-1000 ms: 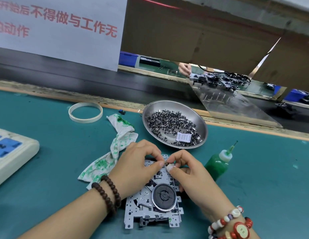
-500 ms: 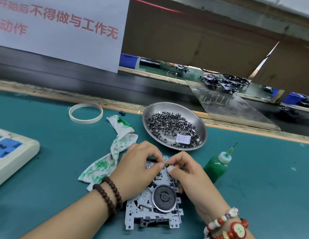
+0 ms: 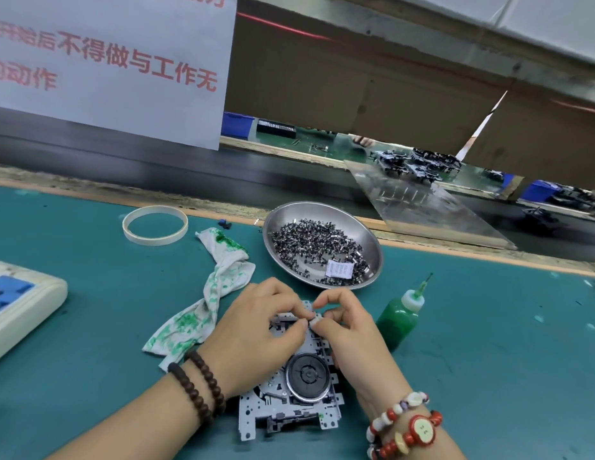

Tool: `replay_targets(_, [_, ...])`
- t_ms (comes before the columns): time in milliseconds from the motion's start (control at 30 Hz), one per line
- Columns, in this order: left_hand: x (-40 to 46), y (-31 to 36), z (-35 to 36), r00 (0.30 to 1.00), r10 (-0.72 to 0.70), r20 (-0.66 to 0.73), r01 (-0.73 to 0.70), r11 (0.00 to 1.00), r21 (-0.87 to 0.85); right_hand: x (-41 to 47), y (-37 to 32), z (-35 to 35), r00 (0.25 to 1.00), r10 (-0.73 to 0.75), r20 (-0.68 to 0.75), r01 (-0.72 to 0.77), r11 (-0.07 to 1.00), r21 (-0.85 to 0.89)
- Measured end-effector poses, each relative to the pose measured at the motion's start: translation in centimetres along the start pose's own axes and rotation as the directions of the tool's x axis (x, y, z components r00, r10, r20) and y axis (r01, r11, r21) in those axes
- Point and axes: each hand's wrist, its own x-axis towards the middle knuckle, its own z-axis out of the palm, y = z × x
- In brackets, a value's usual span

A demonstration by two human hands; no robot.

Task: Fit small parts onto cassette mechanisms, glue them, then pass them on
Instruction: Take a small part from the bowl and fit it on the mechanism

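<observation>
A silver cassette mechanism (image 3: 289, 406) with a black flywheel lies flat on the green mat in front of me. Both hands are curled over its far end. My left hand (image 3: 253, 333) and my right hand (image 3: 349, 330) meet fingertip to fingertip and pinch a tiny part (image 3: 312, 322) against the mechanism; the part is mostly hidden by the fingers. A steel bowl (image 3: 366, 234) of several small dark parts stands just beyond the hands. A green glue bottle (image 3: 397, 318) with a thin nozzle stands to the right of my right hand.
A white rag (image 3: 216, 293) stained green lies left of the hands. A tape ring (image 3: 155, 225) sits farther back left, a white power strip (image 3: 20, 300) at the left edge. A dark conveyor belt (image 3: 156, 167) runs behind the mat, with more mechanisms (image 3: 415, 164) across it.
The hands stay pinched together over the mechanism's far end, with only slight finger shifts. The person's hand across the belt has drawn back.
</observation>
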Motion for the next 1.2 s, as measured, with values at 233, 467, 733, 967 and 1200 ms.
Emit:
replay_targets(233, [-0.2, 0.1, 0.0, 0.998, 0.058, 0.025, -0.061, 0.991, 0.118, 0.0, -0.1, -0.1, 1.0, 0.018, 0.015, -0.018, 1.0, -0.025])
replay_targets(467, [0.1, 0.0, -0.1, 1.0, -0.02, -0.02, 0.02, 1.0, -0.012, -1.1, -0.2, -0.9, 0.996, -0.088, -0.017, 0.084, 0.984, -0.158])
replay_targets(733, [1.1, -1.2, -1.5, 0.955, -0.295, -0.016, 0.288, 0.943, -0.164, -4.0, 0.4, -4.4, 0.678, -0.427, -0.598, 0.344, 0.904, -0.255])
replay_targets(967, [1.3, -1.3, -1.9, 0.915, -0.357, 0.19, 0.381, 0.917, -0.115, -1.6, 2.2, -5.7, 0.911, -0.125, -0.394, 0.011, 0.96, -0.281])
replay_targets(1200, [1.3, -0.5, -1.6, 0.853, -0.456, 0.254, 0.518, 0.797, -0.31, -2.0, 0.6, -5.6, 0.967, -0.191, -0.166, 0.169, 0.976, -0.135])
